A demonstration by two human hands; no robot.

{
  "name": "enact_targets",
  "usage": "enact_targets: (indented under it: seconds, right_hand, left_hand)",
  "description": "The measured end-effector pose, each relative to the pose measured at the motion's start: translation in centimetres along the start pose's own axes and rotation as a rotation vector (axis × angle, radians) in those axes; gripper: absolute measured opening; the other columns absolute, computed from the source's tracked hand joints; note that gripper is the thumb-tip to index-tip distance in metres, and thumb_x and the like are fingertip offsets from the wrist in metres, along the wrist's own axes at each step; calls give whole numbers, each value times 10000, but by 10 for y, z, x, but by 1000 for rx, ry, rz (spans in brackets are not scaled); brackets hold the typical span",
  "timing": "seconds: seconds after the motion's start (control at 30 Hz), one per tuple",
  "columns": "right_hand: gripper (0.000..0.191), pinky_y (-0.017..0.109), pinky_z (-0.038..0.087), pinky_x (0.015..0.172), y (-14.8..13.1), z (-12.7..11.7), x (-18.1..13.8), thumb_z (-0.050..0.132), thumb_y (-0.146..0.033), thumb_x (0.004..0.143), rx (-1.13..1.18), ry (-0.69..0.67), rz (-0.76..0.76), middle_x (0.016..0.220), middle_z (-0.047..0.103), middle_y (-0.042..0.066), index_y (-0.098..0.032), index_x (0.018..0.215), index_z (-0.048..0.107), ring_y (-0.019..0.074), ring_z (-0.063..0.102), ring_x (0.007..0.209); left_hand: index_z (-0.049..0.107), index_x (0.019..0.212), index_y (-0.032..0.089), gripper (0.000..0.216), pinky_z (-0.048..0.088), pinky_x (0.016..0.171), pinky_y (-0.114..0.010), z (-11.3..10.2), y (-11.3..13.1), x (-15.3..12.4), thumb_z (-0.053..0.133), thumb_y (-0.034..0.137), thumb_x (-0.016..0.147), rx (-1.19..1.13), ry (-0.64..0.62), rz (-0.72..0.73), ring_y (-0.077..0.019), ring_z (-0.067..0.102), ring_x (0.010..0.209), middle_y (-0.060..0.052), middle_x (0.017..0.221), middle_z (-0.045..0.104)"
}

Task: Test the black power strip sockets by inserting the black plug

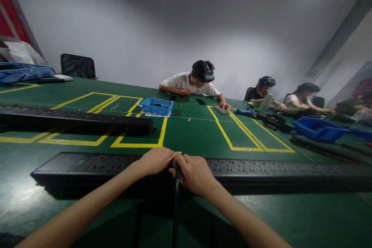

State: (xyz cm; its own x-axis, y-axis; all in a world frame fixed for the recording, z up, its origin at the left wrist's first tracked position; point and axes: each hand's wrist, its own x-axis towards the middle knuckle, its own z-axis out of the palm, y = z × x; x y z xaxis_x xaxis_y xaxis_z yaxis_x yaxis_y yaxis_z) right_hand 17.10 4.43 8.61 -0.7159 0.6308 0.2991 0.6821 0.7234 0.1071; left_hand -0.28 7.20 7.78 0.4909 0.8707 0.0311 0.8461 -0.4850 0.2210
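Note:
A long black power strip (267, 168) with rows of slotted sockets and small red dots lies crosswise in front of me. Over its near part, my right hand (197, 172) is closed round a black power plug (177, 168). From the plug a black cable (175, 213) hangs down toward me. My left hand (157, 160) rests over the strip from the left, fingers pressed together, its tips meeting the plug and my right thumb. The plug's front end and several fingertips are hidden between the hands.
A second black power strip (87, 118) lies farther back at left. A blue bin (157, 106) stands mid-table; another blue bin (319, 128) is at right. Yellow tape (162, 133) marks the green table (192, 135). A person (186, 81) leans over the far edge; others sit right.

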Motion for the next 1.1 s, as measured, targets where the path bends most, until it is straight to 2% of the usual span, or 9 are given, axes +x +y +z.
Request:
enact_targets:
  seconds: [0.3, 0.57, 0.93, 1.1]
  right_hand:
    - [369, 261, 351, 589, 0, -1, -1, 351, -458, 883, 19, 9, 1, 891, 593, 84, -166, 1099, 420, 175, 560, 714]
    - [330, 262, 355, 599, 1, -1, 0, 351, -428, 886, 34, 3, 1, 892, 593, 80, -173, 1082, 424, 177, 563, 723]
    - [320, 263, 364, 608, 2, 0, -1, 352, -412, 886, 25, 0, -10, 897, 594, 76, -180, 1096, 419, 176, 564, 734]
    - [330, 261, 366, 611, 2, 2, -1, 353, -416, 886, 21, -1, -3, 912, 594, 83, -178, 1108, 413, 176, 564, 742]
  left_hand:
    - [620, 963, 200, 410, 420, 792, -317, 0, 0, 1, 259, 372, 873, -47, -15, -39, -225, 590, 928, -96, 953, 668]
    - [622, 975, 200, 431, 412, 803, -318, 0, 0, 2, 249, 389, 870, -40, -32, -46, -227, 585, 944, -98, 995, 658]
    - [623, 982, 201, 490, 419, 742, -329, 1, -1, 4, 203, 426, 871, -31, -46, -69, -253, 588, 925, -103, 995, 658]
    - [624, 985, 213, 484, 410, 769, -312, 2, -1, 3, 217, 447, 867, -48, -45, -80, -236, 586, 940, -93, 987, 663]
